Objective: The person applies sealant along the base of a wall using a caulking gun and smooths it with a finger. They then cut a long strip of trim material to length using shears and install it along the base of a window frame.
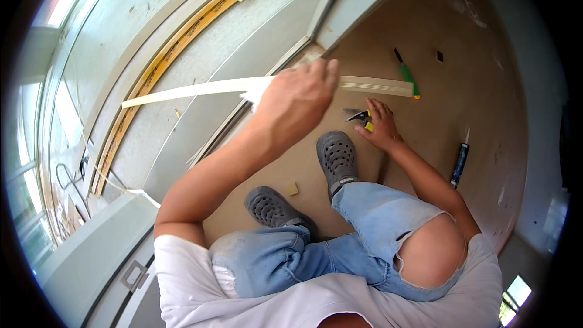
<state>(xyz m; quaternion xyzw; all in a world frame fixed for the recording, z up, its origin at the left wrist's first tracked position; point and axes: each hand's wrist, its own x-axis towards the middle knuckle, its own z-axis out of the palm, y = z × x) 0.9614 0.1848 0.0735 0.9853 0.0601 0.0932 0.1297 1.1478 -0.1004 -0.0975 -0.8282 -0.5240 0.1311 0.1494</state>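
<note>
My left hand [299, 94] is closed over the middle of a long, cream-coloured trim strip [197, 89]. The strip runs crosswise, and its grooved right end [376, 85] sticks out past the fingers. Beneath this hand shows a bit of white cloth or paper [257, 92]. My right hand [382, 126] has its thumb and fingers around the yellow and black handles of a pair of hand snips [361, 118], low over the brown floor. Their blades point left. How firmly the fingers grip is partly hidden.
A green-handled tool [407, 76] and a small black piece [439, 56] lie beyond my right hand. A sealant tube [461, 161] with a nozzle lies at right. Near my shoes is a small yellowish block [293, 189]. A yellow-brown strip [176, 39] curves along the left.
</note>
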